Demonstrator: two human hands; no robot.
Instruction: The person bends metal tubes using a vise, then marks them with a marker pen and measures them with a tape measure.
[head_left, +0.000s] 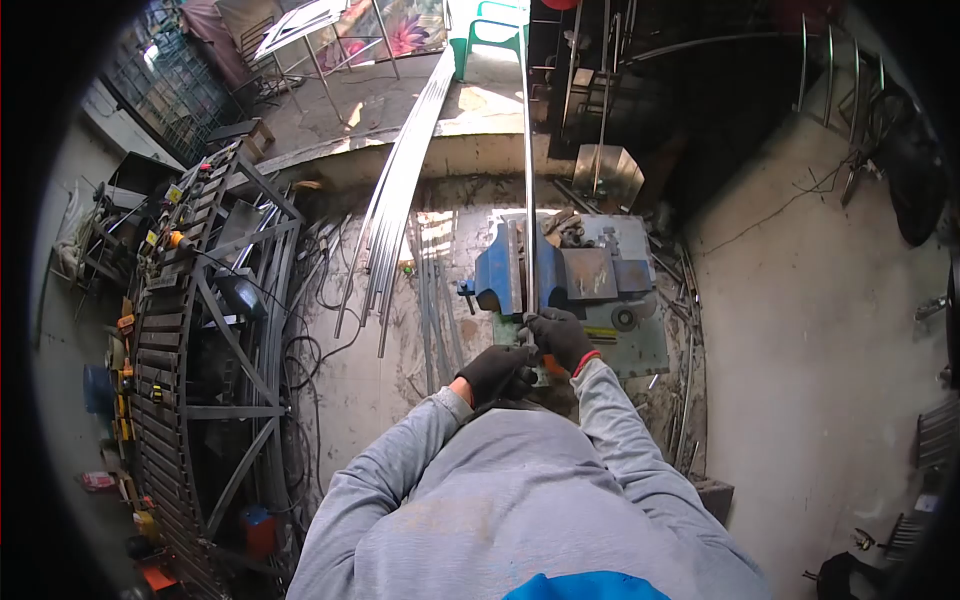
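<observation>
A long, thin metal tube [530, 160] runs away from me between the jaws of a blue bench vise [495, 270]. At the tube's near end, just in front of the vise, my right hand [562, 338] in a dark glove has its fingers closed around it. My left hand [495, 376], gloved too, is lower and to the left, close to my body. Its fingers are curled near the tube's end; whatever they hold is hidden. Under the vise is a worktable [640, 345], with a dark round disc [624, 318] lying on it.
Left of the vise lies a bundle of long metal tubes [405, 185]. A slatted metal rack [160, 370] with tools stands farther left, with a cable [312, 355] on the floor beside it. A green chair [495, 30] is at the far end. More rods [688, 380] lie right of the worktable.
</observation>
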